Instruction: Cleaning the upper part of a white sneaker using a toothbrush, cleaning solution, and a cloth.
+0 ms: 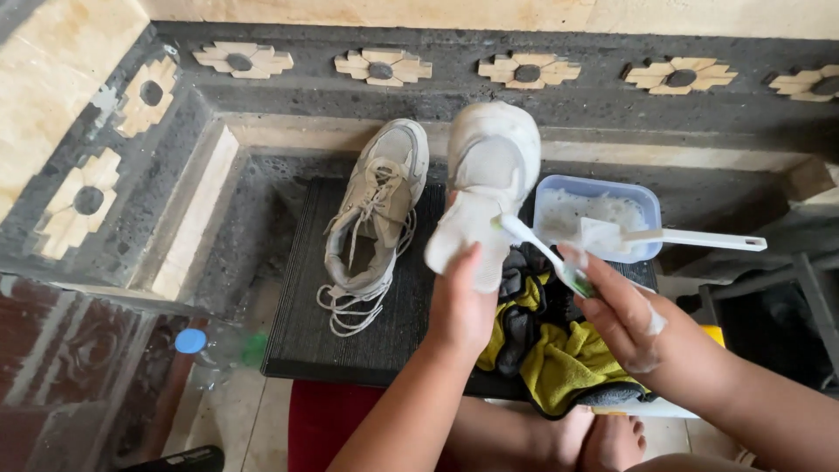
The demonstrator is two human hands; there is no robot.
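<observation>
The person's left hand (461,306) is gripping a white sneaker (486,188) from below, holding it sole-away w/ the toe pointing to 12 o'clock, right above the dark ribbed mat (306,332). The right hand (625,319) is pinching a white toothbrush (537,245) w/ a green grip, bristle end touching the shoe's heel area. To do this well, I'd judge short strokes w/ the left wrist staying firm so the shoe isn't wobbling. At 3 o'clock of the shoe, a blue tub (599,214) of foamy stuff is sitting w/ a bigger white brush (673,236) resting in it, handy for re-dipping. The 2nd sneaker (376,210) is lying at 9 o'clock, laces trailing. A yellow-and-grey cloth (551,350) is lying just beneath the hands.
</observation>
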